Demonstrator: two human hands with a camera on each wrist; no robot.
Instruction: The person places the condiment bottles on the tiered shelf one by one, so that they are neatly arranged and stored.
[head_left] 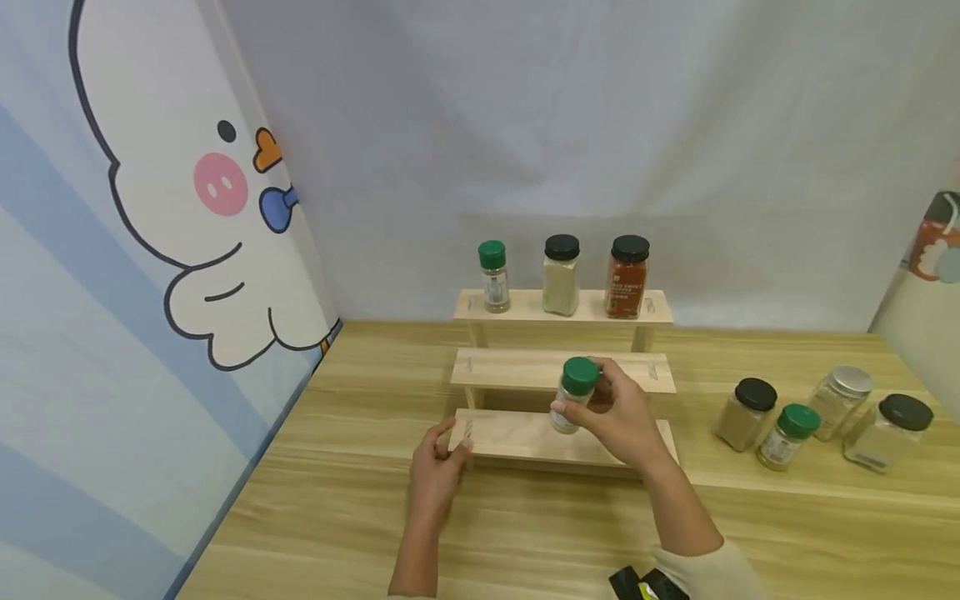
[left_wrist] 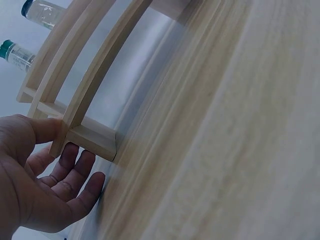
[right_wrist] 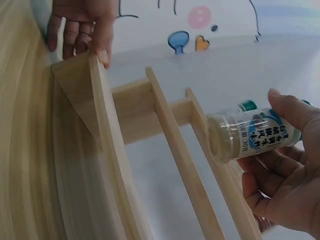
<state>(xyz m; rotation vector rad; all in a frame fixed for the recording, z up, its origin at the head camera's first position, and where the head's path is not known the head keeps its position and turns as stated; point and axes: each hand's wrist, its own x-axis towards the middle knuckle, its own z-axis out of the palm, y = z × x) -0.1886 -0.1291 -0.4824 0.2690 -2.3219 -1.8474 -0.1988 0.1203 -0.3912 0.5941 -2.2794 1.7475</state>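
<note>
My right hand [head_left: 618,421] holds a small clear spice jar [right_wrist: 252,134] with a green lid [head_left: 581,375] and a white label between thumb and fingers. The jar is above the lowest step of a three-tier wooden rack [head_left: 517,435], slightly tilted in the head view. At that step's left end, my left hand [left_wrist: 55,182] pinches the board, thumb on top and fingers beneath. On the top tier stand another green-lidded jar [head_left: 496,287], a black-lidded jar of pale powder [head_left: 561,283] and a black-lidded jar of red powder [head_left: 626,287].
Right of the rack, on the wood-grain table [head_left: 337,508], stand a black-lidded jar [head_left: 742,421], a green-lidded jar [head_left: 782,446], a silver-lidded jar [head_left: 836,408] and another black-lidded jar [head_left: 881,442]. A pale curtain [head_left: 555,125] hangs behind; a cartoon-printed panel [head_left: 150,275] borders the left side.
</note>
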